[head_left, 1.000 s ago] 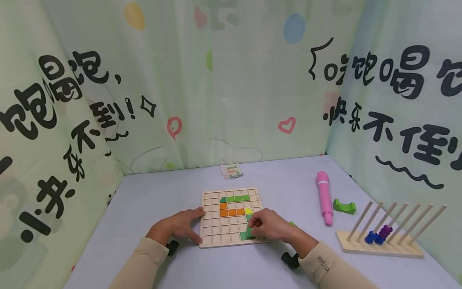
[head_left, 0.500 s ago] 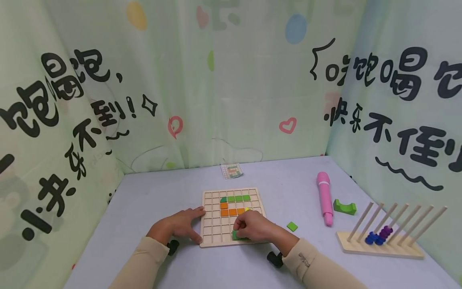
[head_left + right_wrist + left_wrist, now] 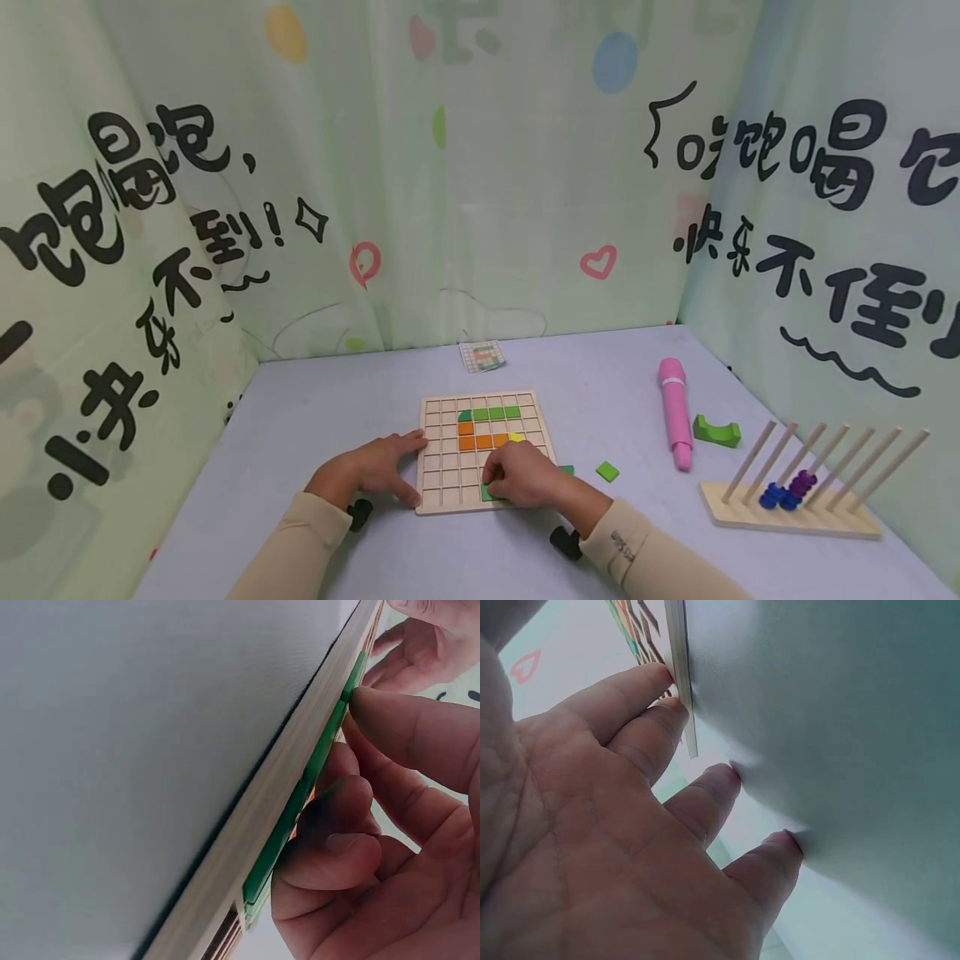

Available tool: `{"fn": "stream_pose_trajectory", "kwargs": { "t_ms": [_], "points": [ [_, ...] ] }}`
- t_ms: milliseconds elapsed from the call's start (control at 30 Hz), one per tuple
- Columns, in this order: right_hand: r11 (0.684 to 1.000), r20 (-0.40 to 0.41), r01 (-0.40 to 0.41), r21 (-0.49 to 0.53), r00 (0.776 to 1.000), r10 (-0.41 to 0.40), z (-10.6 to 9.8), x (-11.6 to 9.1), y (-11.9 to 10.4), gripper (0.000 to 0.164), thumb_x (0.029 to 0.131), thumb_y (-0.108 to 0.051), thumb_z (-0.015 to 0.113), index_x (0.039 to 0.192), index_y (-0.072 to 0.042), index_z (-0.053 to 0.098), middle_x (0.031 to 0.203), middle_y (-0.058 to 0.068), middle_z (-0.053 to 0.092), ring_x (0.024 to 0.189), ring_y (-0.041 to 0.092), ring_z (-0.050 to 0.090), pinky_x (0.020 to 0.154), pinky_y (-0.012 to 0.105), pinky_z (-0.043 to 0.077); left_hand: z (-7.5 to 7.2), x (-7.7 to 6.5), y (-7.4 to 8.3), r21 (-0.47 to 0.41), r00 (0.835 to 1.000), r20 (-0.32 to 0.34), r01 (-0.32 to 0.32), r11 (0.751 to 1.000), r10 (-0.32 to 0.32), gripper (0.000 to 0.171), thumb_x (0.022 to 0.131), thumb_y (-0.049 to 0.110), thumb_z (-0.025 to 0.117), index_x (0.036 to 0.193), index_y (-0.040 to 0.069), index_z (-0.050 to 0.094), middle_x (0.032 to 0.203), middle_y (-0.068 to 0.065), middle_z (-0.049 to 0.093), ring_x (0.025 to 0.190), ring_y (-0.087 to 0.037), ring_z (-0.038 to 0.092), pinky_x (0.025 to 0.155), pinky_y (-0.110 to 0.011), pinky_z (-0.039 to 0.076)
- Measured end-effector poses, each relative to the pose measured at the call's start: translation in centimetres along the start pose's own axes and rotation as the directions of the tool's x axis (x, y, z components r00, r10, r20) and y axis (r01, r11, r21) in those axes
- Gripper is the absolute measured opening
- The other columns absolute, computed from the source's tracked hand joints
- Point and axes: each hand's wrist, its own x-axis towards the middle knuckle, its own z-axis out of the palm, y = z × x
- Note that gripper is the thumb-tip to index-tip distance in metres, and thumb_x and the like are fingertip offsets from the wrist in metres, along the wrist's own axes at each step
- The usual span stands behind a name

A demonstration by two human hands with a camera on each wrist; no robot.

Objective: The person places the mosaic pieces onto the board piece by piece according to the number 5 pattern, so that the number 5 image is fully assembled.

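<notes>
A wooden grid board (image 3: 448,475) lies on the table, with green, orange and yellow tiles set in its squares. My left hand (image 3: 369,468) rests at the board's left side, fingers spread; in the left wrist view two fingertips (image 3: 660,673) touch the board's edge. Over the near right part of the board, my right hand (image 3: 523,473) has its thumb and finger at a green tile (image 3: 487,494) in the near rows. The right wrist view shows a row of green tiles (image 3: 277,836) along the board's near edge, the thumb against one and the other fingers curled. The hand hides several squares.
A loose green tile (image 3: 607,472) lies right of the board, and another green piece (image 3: 567,469) shows by the right wrist. Farther right are a pink microphone-shaped toy (image 3: 675,412), a green arched block (image 3: 716,432) and a peg stand (image 3: 795,510) with beads. A pattern card (image 3: 482,356) lies behind the board.
My right hand has moved left along the board's near rows with a green tile, then stayed there almost still. The loose green tile came into fuller view. The left hand has not moved.
</notes>
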Motion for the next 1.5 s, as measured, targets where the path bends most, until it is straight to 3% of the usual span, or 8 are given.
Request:
{"fn": "stream_pose_trajectory", "kwargs": {
  "t_ms": [400,867,1200,1500],
  "points": [
    [0.997,0.003,-0.011,0.08,1.0,0.011,-1.5,-1.0,1.3,0.005,0.093,-0.009,0.072,0.09,-0.012,0.074,0.082,-0.008,0.066,0.078,0.013,0.056,0.068,0.027,0.047,-0.1,0.1,0.0,-0.004,1.0,0.001,-0.004,1.0,0.004,0.095,0.075,0.028,0.094,0.157,0.016,0.047,0.169,0.0,0.035,0.155,-0.039,0.031,0.122,-0.059,0.031],
    [0.986,-0.053,-0.123,0.115,0.99,0.129,-3.8,-3.7,5.0,0.002,0.091,-0.008,0.072,0.093,-0.007,0.073,0.082,-0.005,0.064,0.08,0.015,0.055,0.068,0.027,0.046,0.1,0.1,-0.1,0.01,1.0,-0.008,-0.003,1.0,0.003,0.094,0.075,0.028,0.094,0.156,0.017,0.049,0.168,0.0,0.036,0.154,-0.038,0.032,0.122,-0.059,0.032],
    [0.98,-0.129,-0.2,0.017,0.971,0.2,-5.1,-5.3,7.4,0.013,0.086,-0.001,0.075,0.095,-0.01,0.074,0.084,-0.004,0.065,0.08,0.012,0.055,0.072,0.028,0.049,0.2,0.0,-0.3,0.009,1.0,-0.004,-0.012,1.0,0.012,0.093,0.075,0.028,0.093,0.156,0.017,0.049,0.168,0.0,0.036,0.155,-0.038,0.031,0.122,-0.06,0.031],
    [0.966,-0.133,-0.245,-0.08,0.963,0.233,-5.0,-4.9,7.5,0.019,0.085,-0.004,0.081,0.103,-0.007,0.077,0.089,0.0,0.063,0.086,0.015,0.054,0.081,0.036,0.051,0.2,-0.1,-0.2,-0.001,1.0,-0.003,0.003,1.0,-0.003,0.094,0.075,0.029,0.094,0.156,0.019,0.048,0.168,0.0,0.036,0.155,-0.038,0.031,0.122,-0.06,0.031]
  ]
}}
